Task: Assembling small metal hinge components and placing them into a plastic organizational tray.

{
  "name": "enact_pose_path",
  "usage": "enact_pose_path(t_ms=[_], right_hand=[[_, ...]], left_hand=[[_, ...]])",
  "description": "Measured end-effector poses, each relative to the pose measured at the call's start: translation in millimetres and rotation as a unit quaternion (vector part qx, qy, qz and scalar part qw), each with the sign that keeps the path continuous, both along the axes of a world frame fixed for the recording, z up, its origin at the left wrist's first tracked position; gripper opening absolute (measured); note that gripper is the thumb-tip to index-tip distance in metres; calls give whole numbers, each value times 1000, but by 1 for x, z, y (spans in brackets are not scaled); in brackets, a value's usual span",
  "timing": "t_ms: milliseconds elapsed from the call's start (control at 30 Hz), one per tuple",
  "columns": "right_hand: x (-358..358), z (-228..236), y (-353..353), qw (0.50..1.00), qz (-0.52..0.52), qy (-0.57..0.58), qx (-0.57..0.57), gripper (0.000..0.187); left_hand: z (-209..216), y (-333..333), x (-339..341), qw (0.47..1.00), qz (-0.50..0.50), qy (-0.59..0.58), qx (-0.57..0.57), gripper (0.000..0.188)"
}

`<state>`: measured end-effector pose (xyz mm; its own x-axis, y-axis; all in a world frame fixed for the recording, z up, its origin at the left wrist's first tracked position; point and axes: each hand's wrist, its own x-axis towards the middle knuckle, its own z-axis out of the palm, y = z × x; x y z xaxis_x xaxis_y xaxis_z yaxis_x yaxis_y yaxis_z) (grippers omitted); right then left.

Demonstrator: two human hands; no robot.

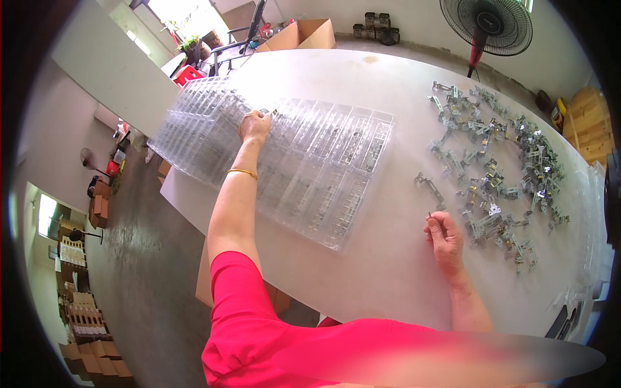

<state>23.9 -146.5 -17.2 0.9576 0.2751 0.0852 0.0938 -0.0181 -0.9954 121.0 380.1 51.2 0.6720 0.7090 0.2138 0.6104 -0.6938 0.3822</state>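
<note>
My left hand reaches over the clear plastic trays, fingers pinched. At its fingertips is a small metal fitting, partly dark and yellowish. Many tray compartments hold similar silvery parts in rows. My right hand is closed in a pinch above the table, left of a loose pile of metal fittings. A tiny dark tip shows between its thumb and finger; what it belongs to is too small to make out. One separate metal fitting lies just beyond the right hand.
The pale table carries the trays at left and the pile at right. Clear plastic bags lie along its right edge. A standing fan, an open cardboard box and a black chair are beyond the table.
</note>
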Motion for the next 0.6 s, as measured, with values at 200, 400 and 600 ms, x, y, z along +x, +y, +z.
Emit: enact_pose_path(t_ms=[200, 400, 600], right_hand=[[-1, 3, 2, 1000, -5, -3, -2, 6], [-4, 7, 0, 1000, -5, -3, -24, 7], [-5, 6, 2, 998, -37, -1, -49, 5]], left_hand=[[0, 1, -1, 999, 2, 33, 24, 28], [3, -6, -5, 997, 1, 52, 58, 29], [20, -16, -10, 992, -32, 42, 111, 28]])
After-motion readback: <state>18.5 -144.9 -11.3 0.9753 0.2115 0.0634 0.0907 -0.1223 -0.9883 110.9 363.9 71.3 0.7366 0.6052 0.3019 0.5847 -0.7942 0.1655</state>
